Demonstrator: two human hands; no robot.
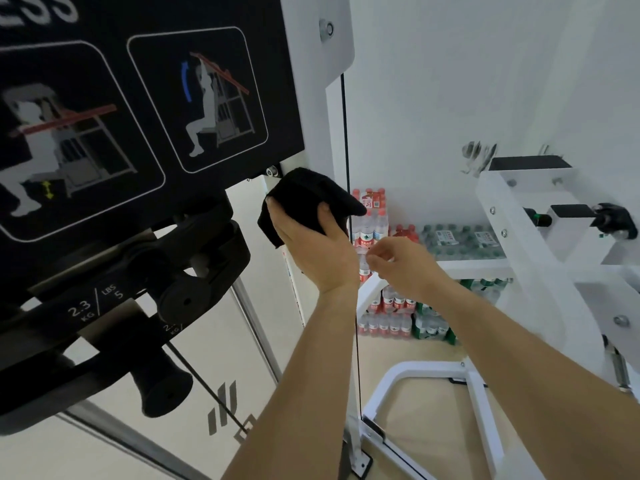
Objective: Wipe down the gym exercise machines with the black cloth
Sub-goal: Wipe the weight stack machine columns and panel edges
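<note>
Black cloth point(304, 199) is gripped by the left hand point(318, 251) and pressed onto the white machine frame point(322, 116), right hand point(401, 265) is held just beside it, fingers point(378, 257) loosely curled.

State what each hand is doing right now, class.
Left hand: gripping the cloth.
Right hand: open, fingers loosely curled, holding nothing.

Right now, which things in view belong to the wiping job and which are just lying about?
Job: black cloth in the left grip; white machine frame it touches; black instruction placard; second white machine on the right.
Lying about: bottled water packs stacked by the wall; right grip, holding nothing.
</note>
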